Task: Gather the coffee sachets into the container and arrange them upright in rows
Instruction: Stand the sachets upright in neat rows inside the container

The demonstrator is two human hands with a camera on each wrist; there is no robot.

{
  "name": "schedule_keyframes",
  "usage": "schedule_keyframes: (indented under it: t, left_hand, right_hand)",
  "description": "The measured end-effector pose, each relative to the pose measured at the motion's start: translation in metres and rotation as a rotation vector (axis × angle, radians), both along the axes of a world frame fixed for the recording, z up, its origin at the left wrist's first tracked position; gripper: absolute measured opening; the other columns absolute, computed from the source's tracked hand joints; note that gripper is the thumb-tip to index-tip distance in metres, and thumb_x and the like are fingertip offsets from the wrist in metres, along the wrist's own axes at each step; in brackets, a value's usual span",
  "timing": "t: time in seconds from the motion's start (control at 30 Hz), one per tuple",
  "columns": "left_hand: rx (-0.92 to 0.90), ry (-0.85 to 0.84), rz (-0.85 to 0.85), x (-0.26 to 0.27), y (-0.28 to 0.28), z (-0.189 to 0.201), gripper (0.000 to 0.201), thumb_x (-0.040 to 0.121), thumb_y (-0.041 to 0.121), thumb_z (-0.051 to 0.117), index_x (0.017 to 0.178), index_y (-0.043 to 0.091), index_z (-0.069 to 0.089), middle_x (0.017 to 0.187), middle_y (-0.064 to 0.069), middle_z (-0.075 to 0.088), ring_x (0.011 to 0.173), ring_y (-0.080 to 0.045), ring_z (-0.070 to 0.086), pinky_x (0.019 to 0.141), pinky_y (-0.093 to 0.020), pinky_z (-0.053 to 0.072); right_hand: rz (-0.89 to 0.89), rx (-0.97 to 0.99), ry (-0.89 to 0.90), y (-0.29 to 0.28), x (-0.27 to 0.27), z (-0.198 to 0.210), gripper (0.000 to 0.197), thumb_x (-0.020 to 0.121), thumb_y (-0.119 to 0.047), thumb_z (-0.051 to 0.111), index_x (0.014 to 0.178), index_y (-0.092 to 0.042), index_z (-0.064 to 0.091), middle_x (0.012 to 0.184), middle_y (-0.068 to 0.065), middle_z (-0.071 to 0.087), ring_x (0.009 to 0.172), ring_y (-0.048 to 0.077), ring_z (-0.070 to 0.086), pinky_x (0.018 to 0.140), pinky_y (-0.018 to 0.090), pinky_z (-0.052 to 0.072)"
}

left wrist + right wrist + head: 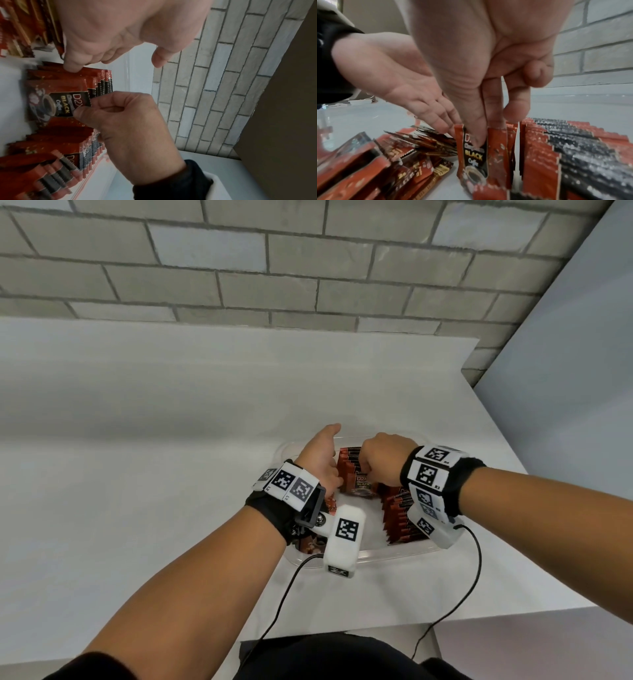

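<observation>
A clear plastic container (394, 553) sits on the white table and holds red coffee sachets. One upright row (399, 515) fills its right side, and another row (349, 460) stands at the back. My right hand (373, 460) pinches the top of a few upright sachets; the front sachet (474, 152) reads "Black Coffee" (65, 102). My left hand (322, 457) is beside them with its fingers (443, 121) straight, touching the left edge of that stack. Its thumb (161, 59) sticks out free.
Browner sachets (423, 146) lie tilted and loose in the container's left part, partly under my left wrist (311, 542). The table's right edge (534, 484) is close to the container. Black cables (476, 577) hang from both wrist cameras. A brick wall stands behind.
</observation>
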State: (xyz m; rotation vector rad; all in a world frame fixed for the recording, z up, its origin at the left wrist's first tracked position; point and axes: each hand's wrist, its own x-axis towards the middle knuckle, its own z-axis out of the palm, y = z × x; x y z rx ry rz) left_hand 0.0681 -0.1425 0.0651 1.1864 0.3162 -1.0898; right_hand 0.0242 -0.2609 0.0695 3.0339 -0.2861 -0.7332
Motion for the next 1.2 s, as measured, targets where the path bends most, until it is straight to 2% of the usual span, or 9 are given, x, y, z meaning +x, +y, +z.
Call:
schedule_keyframes:
  t: [0.3,0.47,0.53,0.63,0.83,0.9,1.0,1.07,1.2]
  left_hand:
    - [-0.008,-0.003,0.004,0.006,-0.002,-0.011,0.072,0.096,0.042,0.049,0.147,-0.001,0.023,0.150,-0.026,0.029,0.137,-0.032,0.036,0.113,-0.043,0.030]
    - [-0.014,0.003,0.006,0.006,-0.004,-0.016,0.067,0.096,0.039,0.050,0.146,0.001,0.026,0.143,-0.025,0.038,0.126,-0.033,0.048,0.104,-0.042,0.038]
    - [-0.017,0.003,0.002,0.006,-0.004,-0.018,0.065,0.096,0.038,0.051,0.145,0.002,0.027,0.142,-0.025,0.040,0.126,-0.033,0.048,0.107,-0.044,0.038]
    - [-0.015,0.005,0.002,0.006,-0.005,-0.018,0.065,0.095,0.038,0.051,0.146,0.004,0.028,0.148,-0.024,0.033,0.136,-0.034,0.037,0.113,-0.046,0.030]
    - [-0.013,0.020,-0.024,0.005,-0.005,-0.017,0.069,0.097,0.038,0.048,0.150,0.005,0.019,0.153,-0.029,0.020,0.140,-0.038,0.028,0.116,-0.049,0.022]
    - [-0.006,0.018,-0.028,0.004,-0.005,-0.017,0.068,0.097,0.037,0.048,0.150,0.005,0.020,0.153,-0.029,0.019,0.141,-0.039,0.026,0.116,-0.050,0.020]
    - [-0.007,0.016,-0.034,0.004,-0.005,-0.018,0.067,0.097,0.037,0.048,0.149,0.005,0.021,0.153,-0.029,0.021,0.141,-0.039,0.026,0.116,-0.050,0.019]
    - [-0.006,0.014,-0.039,0.004,-0.005,-0.019,0.066,0.096,0.037,0.049,0.148,0.005,0.023,0.150,-0.029,0.026,0.138,-0.039,0.033,0.115,-0.050,0.022]
    - [-0.006,0.015,-0.043,0.004,-0.005,-0.022,0.072,0.094,0.039,0.051,0.150,0.006,0.020,0.152,-0.028,0.022,0.140,-0.039,0.028,0.116,-0.052,0.021]
  right_hand:
    - [0.015,-0.027,-0.014,-0.002,0.002,-0.002,0.016,0.084,-0.021,0.067,0.096,-0.010,0.070,0.095,0.009,0.067,0.080,0.025,0.064,0.060,0.025,0.044]
    - [-0.003,0.025,-0.087,-0.005,-0.005,0.009,0.012,0.087,-0.021,0.062,0.093,-0.011,0.067,0.090,0.006,0.065,0.079,0.024,0.061,0.060,0.025,0.042]
    - [0.008,0.051,-0.092,-0.004,-0.010,0.013,0.012,0.089,-0.023,0.058,0.090,-0.014,0.065,0.085,0.003,0.063,0.076,0.021,0.059,0.058,0.025,0.041]
    - [0.100,0.094,0.070,0.001,-0.018,0.012,0.020,0.090,-0.025,0.053,0.091,-0.013,0.069,0.087,0.003,0.068,0.080,0.021,0.062,0.067,0.029,0.050]
    - [0.251,0.048,0.335,0.012,-0.018,-0.003,0.030,0.095,-0.026,0.045,0.107,-0.010,0.068,0.101,0.007,0.069,0.092,0.022,0.062,0.079,0.030,0.050]
    - [0.283,0.004,0.394,0.014,-0.017,-0.006,0.031,0.096,-0.026,0.044,0.109,-0.008,0.066,0.099,0.007,0.067,0.092,0.023,0.061,0.076,0.029,0.047]
    - [0.307,-0.045,0.420,0.015,-0.014,-0.008,0.030,0.097,-0.027,0.043,0.105,-0.006,0.062,0.081,0.002,0.057,0.081,0.020,0.054,0.068,0.028,0.040]
    - [0.316,-0.070,0.418,0.014,-0.013,-0.008,0.029,0.097,-0.027,0.042,0.103,-0.006,0.061,0.084,0.003,0.055,0.081,0.020,0.052,0.068,0.028,0.040]
    - [0.311,-0.071,0.414,0.011,-0.012,-0.010,0.030,0.096,-0.028,0.044,0.103,-0.006,0.061,0.089,0.005,0.058,0.083,0.021,0.055,0.072,0.029,0.044]
